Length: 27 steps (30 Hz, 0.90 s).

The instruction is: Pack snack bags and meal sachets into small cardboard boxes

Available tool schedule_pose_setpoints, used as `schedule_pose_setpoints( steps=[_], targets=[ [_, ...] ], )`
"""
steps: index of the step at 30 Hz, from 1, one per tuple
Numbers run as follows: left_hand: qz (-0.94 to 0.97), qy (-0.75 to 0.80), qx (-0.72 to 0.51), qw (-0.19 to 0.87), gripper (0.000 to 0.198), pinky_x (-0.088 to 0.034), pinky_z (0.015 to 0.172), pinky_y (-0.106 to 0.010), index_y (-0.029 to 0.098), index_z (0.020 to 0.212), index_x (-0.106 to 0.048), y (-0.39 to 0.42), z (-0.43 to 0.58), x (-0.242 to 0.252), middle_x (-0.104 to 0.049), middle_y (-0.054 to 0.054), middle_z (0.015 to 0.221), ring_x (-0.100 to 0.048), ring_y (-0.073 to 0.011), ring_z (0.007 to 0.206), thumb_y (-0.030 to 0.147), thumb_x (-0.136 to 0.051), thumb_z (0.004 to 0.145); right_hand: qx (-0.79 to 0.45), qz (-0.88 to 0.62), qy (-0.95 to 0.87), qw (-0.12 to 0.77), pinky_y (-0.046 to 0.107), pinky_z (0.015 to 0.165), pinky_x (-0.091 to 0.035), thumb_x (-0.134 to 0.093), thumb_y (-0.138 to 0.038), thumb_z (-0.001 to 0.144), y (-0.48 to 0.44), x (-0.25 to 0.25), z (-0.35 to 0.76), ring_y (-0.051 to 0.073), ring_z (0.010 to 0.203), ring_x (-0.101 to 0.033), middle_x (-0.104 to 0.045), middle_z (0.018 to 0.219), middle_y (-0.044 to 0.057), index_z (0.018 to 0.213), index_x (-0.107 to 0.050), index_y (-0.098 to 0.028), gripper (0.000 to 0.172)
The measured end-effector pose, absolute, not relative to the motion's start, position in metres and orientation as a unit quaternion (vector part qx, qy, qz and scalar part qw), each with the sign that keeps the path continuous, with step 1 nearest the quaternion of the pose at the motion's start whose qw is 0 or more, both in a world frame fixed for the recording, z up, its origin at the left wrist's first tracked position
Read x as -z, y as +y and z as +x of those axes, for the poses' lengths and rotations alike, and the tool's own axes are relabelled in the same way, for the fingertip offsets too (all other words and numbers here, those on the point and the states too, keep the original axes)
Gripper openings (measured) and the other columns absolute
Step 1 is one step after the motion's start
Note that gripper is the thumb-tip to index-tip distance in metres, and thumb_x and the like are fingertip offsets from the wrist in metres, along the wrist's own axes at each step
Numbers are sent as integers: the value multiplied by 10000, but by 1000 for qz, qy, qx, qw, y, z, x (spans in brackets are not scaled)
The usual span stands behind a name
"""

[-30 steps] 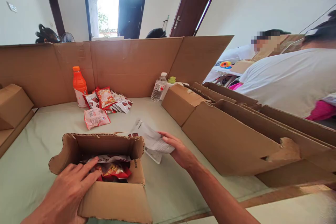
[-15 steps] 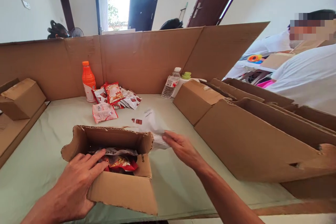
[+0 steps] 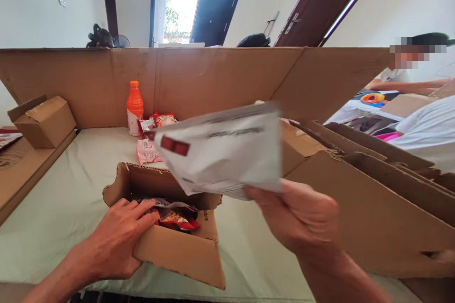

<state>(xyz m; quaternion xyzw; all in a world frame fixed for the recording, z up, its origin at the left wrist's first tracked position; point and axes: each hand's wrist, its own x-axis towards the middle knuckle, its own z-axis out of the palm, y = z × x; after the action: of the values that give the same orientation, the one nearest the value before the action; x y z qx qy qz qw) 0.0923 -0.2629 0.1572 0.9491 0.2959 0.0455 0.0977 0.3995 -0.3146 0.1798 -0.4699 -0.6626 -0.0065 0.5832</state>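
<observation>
My right hand [image 3: 295,213] pinches a white packet [image 3: 227,151] with a dark red picture on it by its near right corner. It is raised in front of me, slightly blurred, and covers part of the table behind. With my left hand [image 3: 121,236] I grip the near left edge of an open cardboard box [image 3: 181,251], fingers over the wall and inside. In the box lie a red snack packet [image 3: 176,220] and a whitish packet [image 3: 170,204]. Beyond it, a pink-white packet [image 3: 148,151] and a red packet [image 3: 164,119] lie on the table, partly hidden by the raised one.
An orange bottle [image 3: 134,109] stands against the cardboard screen [image 3: 220,75]. On the left is a small carton [image 3: 53,120] on a flat one. Large cardboard boxes [image 3: 369,208] line the right side. A person in white [image 3: 430,125] is beyond at the right.
My right hand has lifted the white packet from beside the box, up and toward me. My left hand keeps its hold on the box. The view has shifted slightly left.
</observation>
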Motion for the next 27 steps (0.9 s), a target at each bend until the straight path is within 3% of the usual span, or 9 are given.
schedule_pose_setpoints(
  steps=[2, 4, 7, 15, 21, 27],
  targets=[
    [948, 299, -41, 100, 649, -458, 925, -520, 214, 1298, -581, -262, 92, -156, -540, -92, 1520, -640, -325, 1095, 204, -632, 652, -3, -430, -745, 510, 218, 601, -593, -586, -149, 936, -303, -185, 386, 144, 622, -708, -788, 807, -13, 987, -786, -255, 232],
    [947, 303, -34, 100, 688, -443, 957, -535, 209, 1333, -566, -262, 92, -155, -539, -103, 1519, -627, -343, 1141, 223, -639, 648, -11, -399, -802, 444, 233, 754, -615, -496, -86, 940, -292, -185, 376, 165, 831, -768, -811, 989, 33, 1075, -769, -225, 335],
    [948, 303, -31, 93, 708, -434, 973, -543, 196, 1342, -566, -262, 93, -155, -543, -120, 1511, -617, -355, 1156, 228, -632, 638, -18, -392, -853, 344, 257, 867, -599, -392, -27, 917, -279, -178, 367, 165, 993, -758, -800, 1086, 60, 1138, -749, -207, 458],
    [949, 296, -44, 96, 671, -451, 940, -514, 186, 1309, -589, -261, 95, -157, -593, -114, 1449, -614, -339, 1127, 221, -621, 639, -66, -453, -876, 148, 256, 872, -532, -503, -29, 887, -271, -184, 347, 176, 1020, -731, -785, 1120, 52, 1151, -724, -210, 390],
    [948, 302, -35, 96, 651, -455, 925, -493, 192, 1272, -592, -262, 95, -157, -587, -97, 1456, -616, -325, 1126, 195, -619, 621, -17, -568, -815, -112, 309, 734, -491, -558, -93, 910, -265, -191, 329, 273, 946, -746, -784, 1009, 129, 1050, -742, -174, 245],
    [950, 295, -51, 87, 634, -455, 912, -490, 191, 1249, -594, -262, 94, -154, -587, -101, 1456, -622, -323, 1104, 183, -622, 615, -22, -586, -794, -158, 314, 716, -480, -526, -32, 891, -268, -204, 327, 292, 943, -752, -789, 944, 155, 958, -765, -142, 271]
  ],
)
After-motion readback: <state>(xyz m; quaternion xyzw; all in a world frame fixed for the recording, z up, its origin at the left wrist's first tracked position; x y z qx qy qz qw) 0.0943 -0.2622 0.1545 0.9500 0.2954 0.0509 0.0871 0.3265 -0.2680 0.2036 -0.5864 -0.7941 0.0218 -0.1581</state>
